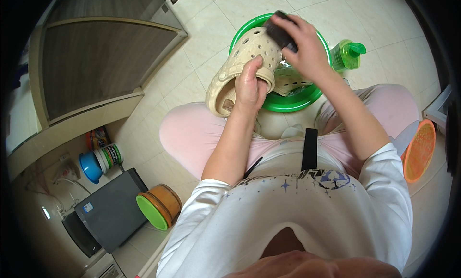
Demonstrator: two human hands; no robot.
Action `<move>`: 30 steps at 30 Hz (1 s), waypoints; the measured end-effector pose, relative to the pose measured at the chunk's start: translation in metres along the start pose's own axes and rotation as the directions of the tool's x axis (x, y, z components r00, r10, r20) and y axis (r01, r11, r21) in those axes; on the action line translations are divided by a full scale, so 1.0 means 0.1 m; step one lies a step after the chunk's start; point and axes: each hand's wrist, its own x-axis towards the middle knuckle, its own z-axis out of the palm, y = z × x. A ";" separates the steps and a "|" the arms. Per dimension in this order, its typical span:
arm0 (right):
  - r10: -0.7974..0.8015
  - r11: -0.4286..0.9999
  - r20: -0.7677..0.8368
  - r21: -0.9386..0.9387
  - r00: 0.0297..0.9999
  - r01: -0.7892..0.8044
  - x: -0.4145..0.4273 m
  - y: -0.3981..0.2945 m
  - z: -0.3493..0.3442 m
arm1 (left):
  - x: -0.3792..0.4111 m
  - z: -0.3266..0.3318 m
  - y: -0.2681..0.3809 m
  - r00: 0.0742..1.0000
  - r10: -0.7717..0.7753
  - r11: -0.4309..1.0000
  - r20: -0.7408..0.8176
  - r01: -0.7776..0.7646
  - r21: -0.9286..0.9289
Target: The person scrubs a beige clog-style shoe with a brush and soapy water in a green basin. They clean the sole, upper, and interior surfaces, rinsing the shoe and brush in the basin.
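Note:
A cream perforated foam clog (234,60) is held by my left hand (252,85), its fingers inside the shoe's opening and the thumb on top. My right hand (311,49) grips a dark brush (281,31) at the clog's toe; motion blurs the brush, and its bristles cannot be made out. Below both hands stands a green plastic basin (293,106). A second cream clog (288,84) lies in the basin with some water, partly hidden by my right hand and forearm.
Right of the basin is a green pump bottle (345,56). An orange basket (419,152) stands at the far right. At left are a dark cabinet (108,69), a blue basin (90,167), a grey box-like appliance (111,209) and a wooden bucket (169,204). The floor is tiled.

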 end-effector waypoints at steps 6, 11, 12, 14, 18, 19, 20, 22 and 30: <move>-0.145 0.989 0.102 0.050 0.984 0.140 -0.05 -0.30 -0.08 | 0.01 0.09 0.12 0.999 0.014 1.000 0.029 -0.014 0.002; -0.002 0.990 -0.067 0.144 0.998 0.012 0.08 0.20 -0.02 | 0.02 0.10 0.12 0.999 0.034 0.999 -0.040 -0.034 -0.022; 0.159 0.942 0.000 0.300 0.987 -0.151 0.07 0.21 -0.07 | 0.03 0.11 0.17 0.999 0.023 0.997 -0.029 -0.025 -0.075; 0.365 0.764 0.139 0.520 0.921 -0.381 0.05 0.25 -0.09 | 0.03 0.16 0.25 1.000 0.002 0.991 -0.030 -0.006 -0.132; 0.501 0.497 0.316 0.657 0.806 -0.567 0.05 0.23 -0.10 | 0.03 0.12 0.27 0.996 -0.088 0.966 0.001 0.085 -0.242; 0.519 0.463 0.348 0.653 0.781 -0.599 0.06 0.21 -0.11 | 0.01 0.14 0.29 0.994 -0.112 0.967 0.009 0.111 -0.231; 0.512 0.452 0.348 0.668 0.785 -0.591 0.06 0.20 -0.11 | -0.01 0.16 0.29 0.990 -0.137 0.966 0.017 0.137 -0.220; 0.500 0.432 0.343 0.697 0.795 -0.572 0.06 0.21 -0.12 | -0.10 0.17 0.29 0.979 -0.131 0.991 0.158 0.129 0.019; 0.528 0.447 0.304 0.695 0.793 -0.564 0.07 0.15 -0.24 | -0.08 0.09 0.14 0.968 -0.200 0.949 0.152 0.153 0.277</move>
